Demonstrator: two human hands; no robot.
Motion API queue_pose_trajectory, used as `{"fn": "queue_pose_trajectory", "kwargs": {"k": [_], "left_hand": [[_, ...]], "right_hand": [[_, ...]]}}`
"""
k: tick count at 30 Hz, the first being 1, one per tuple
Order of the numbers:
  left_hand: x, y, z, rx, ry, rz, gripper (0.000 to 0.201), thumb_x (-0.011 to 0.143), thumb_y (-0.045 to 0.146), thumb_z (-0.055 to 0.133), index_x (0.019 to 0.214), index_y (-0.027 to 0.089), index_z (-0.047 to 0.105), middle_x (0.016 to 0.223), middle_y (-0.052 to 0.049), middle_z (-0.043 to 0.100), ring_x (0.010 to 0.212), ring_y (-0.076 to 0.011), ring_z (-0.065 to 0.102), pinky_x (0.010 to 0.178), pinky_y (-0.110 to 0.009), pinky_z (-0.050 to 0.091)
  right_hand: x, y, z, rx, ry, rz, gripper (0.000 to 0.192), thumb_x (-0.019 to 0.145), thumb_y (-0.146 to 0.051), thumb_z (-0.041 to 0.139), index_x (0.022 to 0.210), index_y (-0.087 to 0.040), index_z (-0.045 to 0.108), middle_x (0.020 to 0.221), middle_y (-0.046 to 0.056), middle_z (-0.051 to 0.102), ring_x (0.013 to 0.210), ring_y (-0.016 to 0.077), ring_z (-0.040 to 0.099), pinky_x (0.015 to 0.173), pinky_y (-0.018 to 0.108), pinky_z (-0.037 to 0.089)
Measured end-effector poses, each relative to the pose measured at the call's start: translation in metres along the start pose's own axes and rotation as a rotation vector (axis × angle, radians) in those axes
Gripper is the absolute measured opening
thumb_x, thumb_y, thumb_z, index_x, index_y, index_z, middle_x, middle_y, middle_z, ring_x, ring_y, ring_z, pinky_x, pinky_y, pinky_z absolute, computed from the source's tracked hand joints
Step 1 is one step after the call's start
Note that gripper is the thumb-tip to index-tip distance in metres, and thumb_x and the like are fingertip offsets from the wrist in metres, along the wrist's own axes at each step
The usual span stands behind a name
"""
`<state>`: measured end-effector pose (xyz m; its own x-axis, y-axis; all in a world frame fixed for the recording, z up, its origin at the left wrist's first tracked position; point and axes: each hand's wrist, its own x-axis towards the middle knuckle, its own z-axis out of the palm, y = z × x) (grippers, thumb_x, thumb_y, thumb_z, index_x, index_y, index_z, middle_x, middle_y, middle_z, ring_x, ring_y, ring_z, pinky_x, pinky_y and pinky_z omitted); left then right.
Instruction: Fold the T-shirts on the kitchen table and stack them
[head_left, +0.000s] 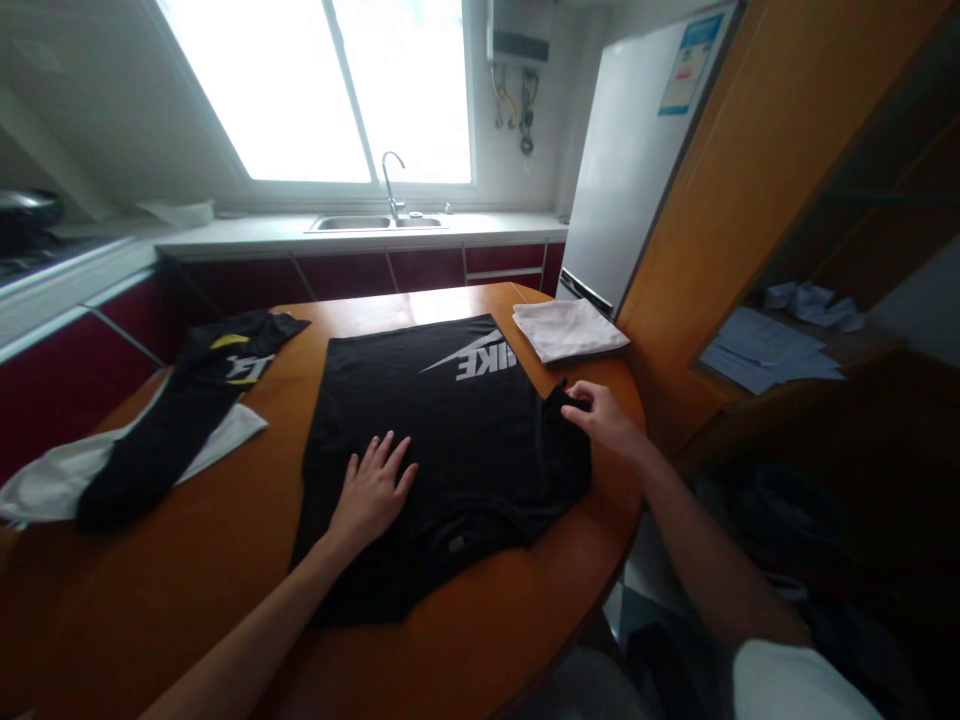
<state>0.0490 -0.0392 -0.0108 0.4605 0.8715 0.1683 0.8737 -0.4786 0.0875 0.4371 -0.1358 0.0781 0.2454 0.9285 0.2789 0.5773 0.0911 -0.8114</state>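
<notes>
A black T-shirt (465,440) with a pale NIKE print lies spread on the wooden table, its neckline toward me and the print upside down near the far edge. Flat on the left part of the shirt rests my left hand (373,490), fingers spread. My right hand (598,412) pinches the edge of the shirt's sleeve at the right side and lifts it slightly. Just beyond that hand sits a folded white cloth (570,328). Over at the left lies a black garment with yellow and white print (180,410), on top of white fabric (60,475).
The wooden table (487,620) has a rounded right edge. Behind it run a counter with a sink (352,223) and faucet (390,185). A white refrigerator (637,150) stands at the back right. Papers (772,350) lie on a shelf at the right.
</notes>
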Motion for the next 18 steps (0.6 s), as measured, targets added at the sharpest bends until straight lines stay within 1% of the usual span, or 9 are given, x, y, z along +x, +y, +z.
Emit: {"fn": "queue_pose_trajectory", "kwargs": {"k": [2,3,5,6,7,10,12,15,18], "left_hand": [[0.0,0.001,-0.001,0.007,-0.011,0.0,0.055,0.102,0.044,0.037,0.15,0.019,0.047,0.161,-0.012,0.036,0.151,-0.0333,0.026,0.12,-0.058,0.025],[0.0,0.001,-0.001,0.01,-0.015,0.0,0.056,0.102,0.044,0.037,0.151,0.019,0.047,0.161,-0.012,0.036,0.151,-0.0331,0.026,0.12,-0.058,0.025],[-0.001,0.002,-0.002,0.011,-0.019,0.0,0.056,0.102,0.044,0.035,0.151,0.019,0.047,0.161,-0.012,0.035,0.151,-0.0331,0.026,0.12,-0.058,0.025],[-0.001,0.002,-0.002,0.008,-0.021,-0.002,0.056,0.102,0.044,0.035,0.151,0.018,0.046,0.162,-0.012,0.035,0.151,-0.0332,0.026,0.12,-0.058,0.025],[-0.001,0.002,-0.003,0.002,-0.023,-0.003,0.056,0.102,0.044,0.035,0.151,0.018,0.046,0.162,-0.012,0.035,0.151,-0.0331,0.026,0.12,-0.058,0.025],[-0.001,0.002,-0.003,-0.018,-0.019,-0.001,0.057,0.102,0.046,0.035,0.151,0.019,0.046,0.161,-0.012,0.036,0.152,-0.0327,0.026,0.12,-0.058,0.024],[-0.001,0.002,-0.002,-0.029,-0.011,0.0,0.057,0.101,0.046,0.035,0.151,0.02,0.047,0.161,-0.012,0.037,0.151,-0.0331,0.026,0.119,-0.059,0.025],[-0.001,0.001,-0.001,-0.036,-0.01,-0.001,0.057,0.101,0.047,0.035,0.151,0.02,0.047,0.16,-0.012,0.038,0.151,-0.0337,0.027,0.118,-0.059,0.025],[-0.001,0.001,-0.001,-0.036,-0.01,0.0,0.058,0.101,0.047,0.034,0.151,0.02,0.046,0.161,-0.012,0.037,0.151,-0.0332,0.026,0.119,-0.058,0.024]], "right_hand": [[-0.007,-0.019,0.024,0.019,-0.06,-0.047,0.02,0.076,-0.034,0.067,0.088,-0.019,0.064,0.09,0.003,0.067,0.083,0.019,0.062,0.077,0.031,0.049],[-0.011,-0.025,0.035,0.031,-0.135,-0.065,0.023,0.077,-0.035,0.068,0.093,-0.018,0.065,0.096,0.005,0.068,0.084,0.0188,0.062,0.076,0.031,0.05],[-0.016,-0.031,0.051,0.049,-0.297,-0.076,0.03,0.081,-0.039,0.068,0.104,-0.018,0.067,0.103,0.007,0.07,0.082,0.0183,0.065,0.074,0.03,0.051],[-0.017,-0.03,0.055,0.046,-0.337,-0.072,0.031,0.084,-0.039,0.065,0.107,-0.019,0.068,0.104,0.007,0.071,0.083,0.0183,0.066,0.074,0.03,0.052],[-0.016,-0.027,0.056,0.034,-0.324,-0.063,0.03,0.088,-0.039,0.061,0.109,-0.019,0.069,0.104,0.007,0.072,0.085,0.0186,0.067,0.077,0.03,0.052],[-0.008,-0.008,0.049,-0.062,-0.076,-0.039,0.029,0.094,-0.027,0.047,0.108,-0.019,0.071,0.106,0.008,0.073,0.098,0.0202,0.067,0.091,0.033,0.052],[-0.002,0.006,0.045,-0.14,0.024,-0.05,0.035,0.091,-0.017,0.042,0.108,-0.018,0.072,0.113,0.009,0.073,0.108,0.0207,0.066,0.099,0.035,0.049],[-0.002,0.023,0.05,-0.252,-0.058,-0.115,0.045,0.09,-0.011,0.036,0.116,-0.019,0.072,0.125,0.009,0.069,0.122,0.0197,0.06,0.11,0.037,0.043],[-0.008,0.032,0.064,-0.412,-0.239,-0.198,0.047,0.097,-0.023,0.039,0.14,-0.019,0.058,0.15,0.009,0.053,0.144,0.021,0.041,0.121,0.044,0.029]]}}
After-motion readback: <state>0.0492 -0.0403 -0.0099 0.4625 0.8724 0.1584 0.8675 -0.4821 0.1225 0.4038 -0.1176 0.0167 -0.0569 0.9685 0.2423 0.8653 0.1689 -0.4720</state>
